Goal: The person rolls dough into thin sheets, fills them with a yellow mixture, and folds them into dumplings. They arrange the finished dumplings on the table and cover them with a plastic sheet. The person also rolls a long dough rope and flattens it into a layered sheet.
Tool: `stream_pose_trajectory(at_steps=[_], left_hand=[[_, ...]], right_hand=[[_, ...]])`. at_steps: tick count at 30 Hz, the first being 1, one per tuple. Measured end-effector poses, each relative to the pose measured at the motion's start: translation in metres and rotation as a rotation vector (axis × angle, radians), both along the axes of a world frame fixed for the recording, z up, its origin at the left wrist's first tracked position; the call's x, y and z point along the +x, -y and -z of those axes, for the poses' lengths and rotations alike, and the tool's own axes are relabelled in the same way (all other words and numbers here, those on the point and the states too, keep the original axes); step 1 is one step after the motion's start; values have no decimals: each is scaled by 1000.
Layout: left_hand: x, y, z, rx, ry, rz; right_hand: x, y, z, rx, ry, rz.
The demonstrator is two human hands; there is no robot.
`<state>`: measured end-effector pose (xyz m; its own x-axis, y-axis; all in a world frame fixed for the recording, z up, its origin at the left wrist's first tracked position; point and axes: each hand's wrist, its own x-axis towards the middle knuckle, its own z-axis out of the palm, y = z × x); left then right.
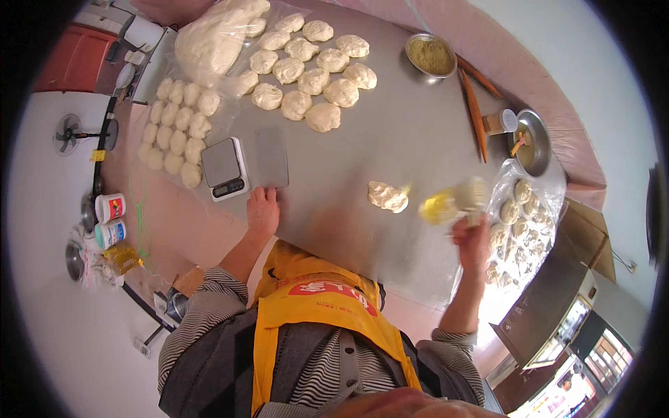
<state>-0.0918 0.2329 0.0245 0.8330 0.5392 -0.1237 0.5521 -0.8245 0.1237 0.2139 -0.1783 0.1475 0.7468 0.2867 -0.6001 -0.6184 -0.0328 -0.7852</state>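
Observation:
My right hand grips a blurred, handled container of yellow liquid, tilted to the left above the metal table. Left of the container, a flattened piece of dough lies on the table. My left hand rests at the near edge of the table with its fingertips by a flat translucent scraper; whether the fingers hold it cannot be told. Beside that hand stands a digital kitchen scale. Rows of dough pieces lie farther back.
Dough balls and a large dough mass lie at the left. At the right are a bowl of brown powder, wooden rolling pins, a lidded jar, a metal bowl with a brush and plastic-covered dough pieces.

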Motion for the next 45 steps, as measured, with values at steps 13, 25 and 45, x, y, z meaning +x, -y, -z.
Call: stream_pose_trajectory(at_steps=[13, 25, 45], left_hand=[[-77, -61, 19, -151, 59, 97], [-18, -158, -20, -591, 313, 174], [112, -393, 17, 300, 87, 49]], right_hand=[[-111, -237, 7, -182, 72, -441], [-8, -278, 12, -99, 112, -43], [-79, -420, -21, -181, -106, -708]])
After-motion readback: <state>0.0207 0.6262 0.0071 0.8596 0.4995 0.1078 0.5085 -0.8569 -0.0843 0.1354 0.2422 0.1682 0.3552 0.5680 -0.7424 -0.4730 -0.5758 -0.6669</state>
